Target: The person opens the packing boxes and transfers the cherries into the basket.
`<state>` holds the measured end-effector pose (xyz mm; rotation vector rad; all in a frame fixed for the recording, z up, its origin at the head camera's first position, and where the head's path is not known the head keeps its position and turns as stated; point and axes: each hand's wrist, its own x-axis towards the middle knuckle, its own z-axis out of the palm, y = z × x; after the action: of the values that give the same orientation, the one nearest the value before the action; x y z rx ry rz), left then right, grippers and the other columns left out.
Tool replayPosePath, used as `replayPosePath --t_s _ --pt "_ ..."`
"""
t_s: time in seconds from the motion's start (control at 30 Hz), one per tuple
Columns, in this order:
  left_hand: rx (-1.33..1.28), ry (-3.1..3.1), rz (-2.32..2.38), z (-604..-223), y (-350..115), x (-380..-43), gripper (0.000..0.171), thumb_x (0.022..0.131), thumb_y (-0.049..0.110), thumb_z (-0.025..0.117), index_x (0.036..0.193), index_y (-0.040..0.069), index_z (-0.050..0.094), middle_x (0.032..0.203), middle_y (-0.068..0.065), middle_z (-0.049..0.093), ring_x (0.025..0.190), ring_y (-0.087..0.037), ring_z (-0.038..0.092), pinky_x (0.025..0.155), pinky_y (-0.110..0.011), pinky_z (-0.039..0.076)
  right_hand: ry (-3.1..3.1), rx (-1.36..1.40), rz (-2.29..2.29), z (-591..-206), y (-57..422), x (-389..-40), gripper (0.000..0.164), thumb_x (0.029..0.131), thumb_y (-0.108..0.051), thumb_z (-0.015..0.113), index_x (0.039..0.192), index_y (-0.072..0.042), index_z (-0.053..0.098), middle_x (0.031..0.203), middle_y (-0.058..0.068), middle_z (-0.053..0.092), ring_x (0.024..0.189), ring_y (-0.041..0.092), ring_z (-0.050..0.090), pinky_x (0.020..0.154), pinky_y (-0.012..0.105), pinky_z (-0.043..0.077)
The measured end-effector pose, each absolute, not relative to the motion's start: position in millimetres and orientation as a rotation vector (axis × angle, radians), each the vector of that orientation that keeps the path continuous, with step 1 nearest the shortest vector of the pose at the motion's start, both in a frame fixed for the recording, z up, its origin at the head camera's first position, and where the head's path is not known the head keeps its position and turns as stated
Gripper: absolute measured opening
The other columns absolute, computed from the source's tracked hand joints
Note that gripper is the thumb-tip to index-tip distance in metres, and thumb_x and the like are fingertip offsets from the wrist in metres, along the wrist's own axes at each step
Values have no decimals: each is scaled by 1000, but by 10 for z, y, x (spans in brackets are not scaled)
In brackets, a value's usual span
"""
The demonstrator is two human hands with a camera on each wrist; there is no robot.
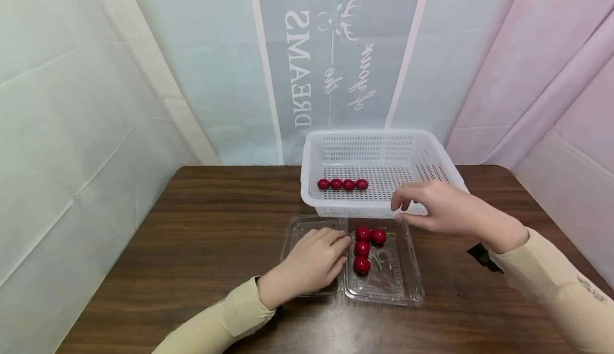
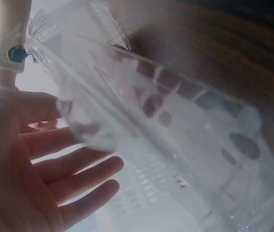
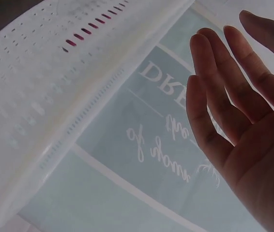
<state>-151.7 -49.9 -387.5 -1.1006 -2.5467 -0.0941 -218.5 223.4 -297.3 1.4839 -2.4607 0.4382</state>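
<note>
A clear plastic clamshell box (image 1: 384, 284) lies unfolded on the table, with several red cherries (image 1: 362, 249) and thin stems in its right half. My left hand (image 1: 312, 258) is over the left half, its fingertips close to the middle fold beside the cherries. In the left wrist view the fingers (image 2: 86, 186) are spread and loosely bent, holding nothing. Above the front right rim of a white basket (image 1: 312, 202) hovers my right hand (image 1: 436, 207). A gap shows between its thumb and bent fingers, with nothing in it. More red cherries (image 1: 348, 185) lie in a row in the basket.
The basket stands at the back of the dark wooden table (image 1: 192, 247), directly behind the box. A printed cloth (image 1: 331, 66) hangs behind the table, and pale sheets (image 1: 72, 130) hang at both sides.
</note>
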Motion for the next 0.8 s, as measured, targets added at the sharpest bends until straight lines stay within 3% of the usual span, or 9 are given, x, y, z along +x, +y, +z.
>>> replayPosePath --t_s 0.23,0.5,0.8 --pt "-1101 -2541 -100 -3878 -509 -1525 34 89 30 61 117 11 66 117 -2 64 109 -16 59 85 -32 49 -2453 1491 469 -3085 2213 -2099 22 76 -13 76 87 -25 61 82 -18 59 73 -5 55 66 11 41" --pt "-1103 -2531 -89 -3877 -510 -1537 34 90 31 60 116 11 66 116 -3 65 109 -17 59 85 -32 49 -2516 1494 527 -3199 2192 -2068 20 78 -12 74 89 -25 63 84 -16 61 75 0 58 66 21 49" --pt "-1105 -2533 -88 -3884 -511 -1537 34 89 31 61 116 11 66 116 -3 65 109 -17 59 84 -32 49 -2488 1549 570 -3326 2148 -2065 20 78 -12 74 90 -24 62 84 -14 63 76 -2 57 66 17 48"
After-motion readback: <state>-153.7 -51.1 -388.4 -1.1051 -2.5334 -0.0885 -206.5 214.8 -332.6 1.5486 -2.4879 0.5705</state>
